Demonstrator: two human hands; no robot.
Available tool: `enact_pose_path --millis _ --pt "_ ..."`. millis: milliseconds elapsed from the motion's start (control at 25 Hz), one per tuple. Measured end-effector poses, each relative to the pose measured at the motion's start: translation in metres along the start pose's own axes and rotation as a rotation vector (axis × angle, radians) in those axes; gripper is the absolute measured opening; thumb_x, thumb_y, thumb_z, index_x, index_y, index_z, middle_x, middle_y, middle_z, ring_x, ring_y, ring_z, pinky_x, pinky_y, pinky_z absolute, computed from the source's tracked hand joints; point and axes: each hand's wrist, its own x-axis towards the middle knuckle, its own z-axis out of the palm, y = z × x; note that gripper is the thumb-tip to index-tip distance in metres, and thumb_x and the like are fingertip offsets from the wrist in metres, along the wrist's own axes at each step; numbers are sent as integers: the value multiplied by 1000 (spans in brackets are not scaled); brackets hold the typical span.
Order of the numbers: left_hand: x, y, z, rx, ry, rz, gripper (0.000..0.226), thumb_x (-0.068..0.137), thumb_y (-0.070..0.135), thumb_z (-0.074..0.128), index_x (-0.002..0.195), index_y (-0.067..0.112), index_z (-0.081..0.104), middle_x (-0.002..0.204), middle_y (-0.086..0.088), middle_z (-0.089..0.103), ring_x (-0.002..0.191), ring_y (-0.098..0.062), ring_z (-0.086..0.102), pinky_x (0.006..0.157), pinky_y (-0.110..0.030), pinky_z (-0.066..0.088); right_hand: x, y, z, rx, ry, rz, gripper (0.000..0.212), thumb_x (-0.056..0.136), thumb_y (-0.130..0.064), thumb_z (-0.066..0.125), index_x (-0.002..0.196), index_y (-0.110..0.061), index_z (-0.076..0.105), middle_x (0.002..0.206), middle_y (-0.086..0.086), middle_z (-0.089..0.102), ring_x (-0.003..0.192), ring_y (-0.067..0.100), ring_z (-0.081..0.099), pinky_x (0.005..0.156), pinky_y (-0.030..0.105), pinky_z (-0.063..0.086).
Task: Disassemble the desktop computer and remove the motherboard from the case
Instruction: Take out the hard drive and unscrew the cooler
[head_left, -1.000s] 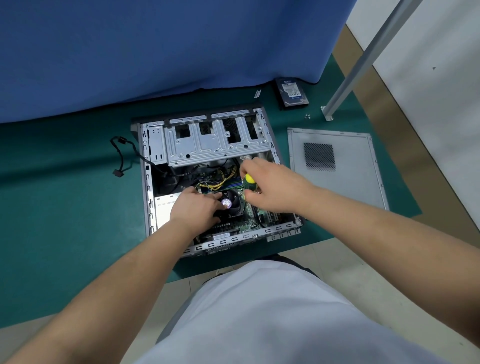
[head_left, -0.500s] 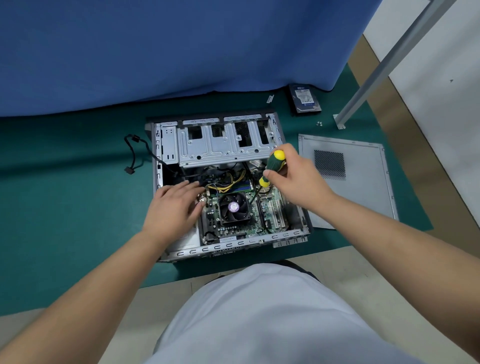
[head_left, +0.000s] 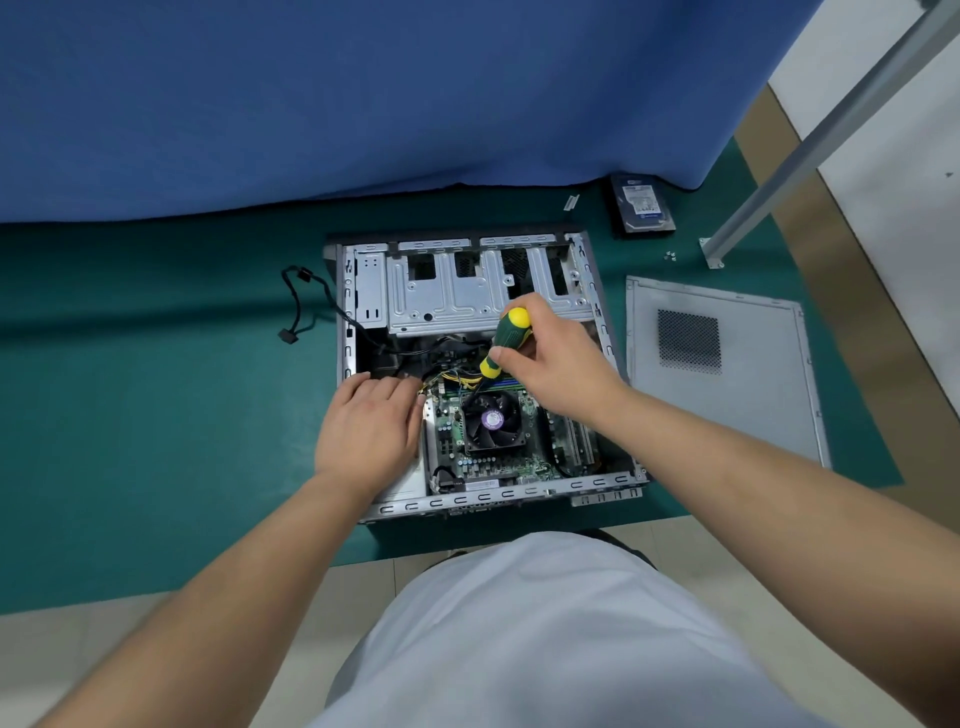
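Case (head_left: 470, 283): lies open on the green mat (head_left: 156, 415), centre of frame.
Motherboard (head_left: 498, 457): inside the case's lower half, between both hands.
Right hand (head_left: 556, 358): grips a green-yellow screwdriver (head_left: 503, 343), tip down near the fan (head_left: 491, 418).
Left hand (head_left: 369, 426): fingers straight, resting flat on the case's left side, just beside the motherboard.
Side panel (head_left: 727, 364): right of the case.

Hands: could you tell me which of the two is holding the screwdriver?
The right hand grips the green-and-yellow screwdriver over the motherboard; the left hand holds no tool.
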Motion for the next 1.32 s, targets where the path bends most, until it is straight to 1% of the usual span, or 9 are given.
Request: enact_pose_path --millis 120,240,440,640,760,920,1120,1240,1320 --pt "0 0 1 9 12 8 44 107 38 27 121 22 66 101 3 72 95 -22 65 107 -38 37 6 -4 7 -12 -21 -11 35 97 -36 66 122 -24 45 88 1 67 68 15 62 67 39 54" --pt "0 -1 1 12 38 12 42 107 37 29 118 21 66 98 2 71 91 -24 64 106 -39 38 9 -4 11 -21 -31 -9 35 97 -35 66 123 -24 45 89 3 67 70 17 64 71 43 56" --pt "1 -1 3 13 53 10 38 106 36 32 117 21 66 96 2 70 89 -24 63 106 -39 38 12 -4 14 -20 -26 13 35 97 -34 67 123 -22 46 87 0 65 69 16 62 70 41 56" --pt "1 -2 4 4 75 15 38 106 36 33 116 21 66 94 1 70 86 -25 63 105 -40 38 10 -4 14 -50 -34 12 35 98 -33 65 124 -20 46 86 2 65 69 18 62 68 39 53" --pt "1 -2 4 -4 82 17 38 106 35 32 115 21 66 92 1 69 85 -25 63 104 -40 38 7 -4 14 -46 -32 -7 35 98 -31 65 125 -19 46 84 1 65 66 15 59 66 37 52" --pt "1 -1 3 -18 100 17 37 106 35 33 115 20 66 92 0 69 84 -26 63 103 -41 39 7 -6 13 -40 -22 -7 34 98 -32 64 124 -21 45 79 -2 62 63 14 58 62 34 49" --pt "1 -1 4 -25 104 16 37 106 34 33 114 20 66 91 0 69 84 -27 63 103 -41 38 7 -5 14 -18 -21 32 34 98 -31 65 124 -21 46 81 0 64 64 14 58 61 33 47" --pt "1 -1 4 -23 98 15 38 106 35 33 114 20 66 92 0 69 84 -27 62 103 -41 39 4 -9 13 -51 -52 -30 32 97 -30 65 122 -21 46 80 1 65 66 16 60 62 36 50" --pt "1 0 3 -24 91 14 38 106 35 32 115 20 66 92 1 69 84 -26 62 104 -40 39 4 -16 10 -103 -104 -99 31 96 -28 66 120 -22 47 75 -1 63 64 14 59 59 35 47"
